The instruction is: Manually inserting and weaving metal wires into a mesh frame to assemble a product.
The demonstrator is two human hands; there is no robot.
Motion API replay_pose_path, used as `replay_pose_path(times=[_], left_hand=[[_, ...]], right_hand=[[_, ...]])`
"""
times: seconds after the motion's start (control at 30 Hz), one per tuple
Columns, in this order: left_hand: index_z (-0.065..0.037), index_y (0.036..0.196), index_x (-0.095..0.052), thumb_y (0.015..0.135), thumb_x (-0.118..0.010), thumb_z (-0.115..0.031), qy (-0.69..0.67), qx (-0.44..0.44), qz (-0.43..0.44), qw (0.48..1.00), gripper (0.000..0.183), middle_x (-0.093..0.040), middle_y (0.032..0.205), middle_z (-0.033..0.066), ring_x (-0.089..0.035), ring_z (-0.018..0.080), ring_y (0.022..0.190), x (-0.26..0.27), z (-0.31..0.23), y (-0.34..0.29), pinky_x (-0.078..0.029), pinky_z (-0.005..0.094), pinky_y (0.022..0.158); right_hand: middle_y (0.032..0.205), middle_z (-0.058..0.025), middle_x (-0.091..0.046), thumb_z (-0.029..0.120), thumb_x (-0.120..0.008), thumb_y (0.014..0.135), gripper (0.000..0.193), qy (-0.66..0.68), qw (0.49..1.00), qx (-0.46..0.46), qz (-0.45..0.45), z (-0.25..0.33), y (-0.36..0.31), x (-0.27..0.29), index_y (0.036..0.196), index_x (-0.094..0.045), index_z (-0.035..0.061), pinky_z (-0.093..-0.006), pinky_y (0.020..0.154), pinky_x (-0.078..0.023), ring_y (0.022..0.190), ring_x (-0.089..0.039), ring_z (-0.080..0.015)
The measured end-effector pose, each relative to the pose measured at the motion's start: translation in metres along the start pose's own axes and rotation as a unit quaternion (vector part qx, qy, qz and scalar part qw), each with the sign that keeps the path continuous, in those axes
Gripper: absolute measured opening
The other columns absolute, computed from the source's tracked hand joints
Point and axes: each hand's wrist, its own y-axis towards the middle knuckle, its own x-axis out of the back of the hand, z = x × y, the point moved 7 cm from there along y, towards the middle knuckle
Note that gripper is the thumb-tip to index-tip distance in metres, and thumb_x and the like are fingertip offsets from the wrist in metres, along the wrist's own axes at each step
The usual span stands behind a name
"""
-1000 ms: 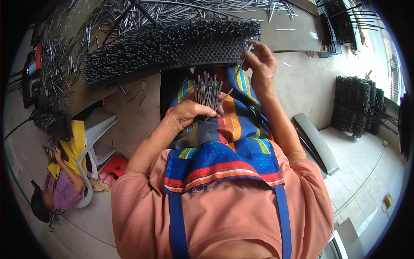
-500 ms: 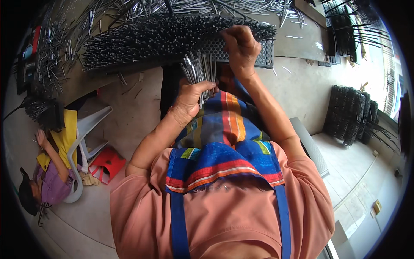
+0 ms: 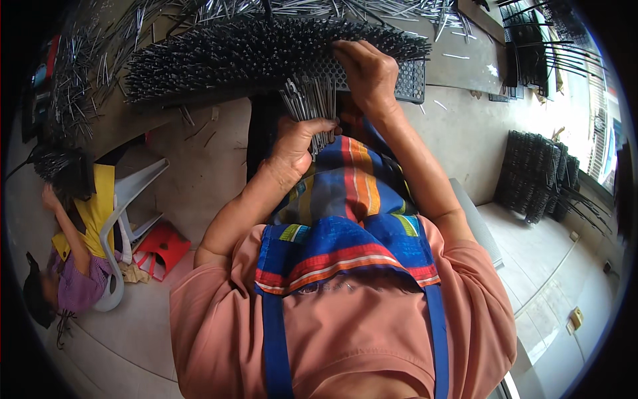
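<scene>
My left hand (image 3: 293, 145) is closed round a bundle of thin silvery metal rods (image 3: 310, 96), their upper ends fanned out just before the rack. A black perforated rack (image 3: 411, 81) lies across the bench, its holes bare at the near right. Dark upright rods (image 3: 239, 60) stand densely in the rest of it. Over the rack, my right hand (image 3: 373, 74) is closed, thumb and fingertips pinched at the edge of the standing rods. Whatever its fingertips hold is hidden among them.
Loose rods (image 3: 86, 73) are heaped at the far left and along the bench's back. A co-worker (image 3: 80, 266) sits at the left on a pale chair (image 3: 114, 256), near a red bag (image 3: 164, 249). Black racks (image 3: 531, 176) are stacked on the floor at right.
My right hand has shifted slightly left and down over the rack. The bundle in my left hand stays held, a little to the right. The co-worker's hand has moved up and left.
</scene>
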Motion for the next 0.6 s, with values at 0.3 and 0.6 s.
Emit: replay_pose_path(times=[0.3, 0.6], left_hand=[[0.004, 0.094, -0.067, 0.071, -0.067, 0.008, 0.019, -0.019, -0.025, 0.999, 0.023, -0.07, 0.081, 0.0123, -0.069, 0.0227, 0.067, -0.004, -0.001, -0.009, -0.057, 0.0315, 0.062], [0.002, 0.085, -0.068, 0.071, -0.066, 0.009, 0.012, -0.06, -0.075, 0.995, 0.016, -0.069, 0.078, 0.0083, -0.066, 0.018, 0.064, 0.005, -0.002, -0.014, -0.054, 0.029, 0.061]], right_hand=[[0.06, -0.0026, -0.057, 0.006, -0.072, 0.081, 0.013, 0.409, 0.749, -0.448, 0.268, -0.035, -0.063, -0.031, 0.075, -0.062, 0.0007, -0.0243, 0.042, -0.035, 0.047, -0.046, -0.0072], [0.062, -0.0032, -0.061, 0.004, -0.072, 0.081, 0.008, 0.399, 0.8, -0.431, 0.123, -0.04, -0.044, -0.009, 0.078, -0.066, -0.001, -0.023, 0.043, -0.036, 0.047, -0.049, -0.0076]])
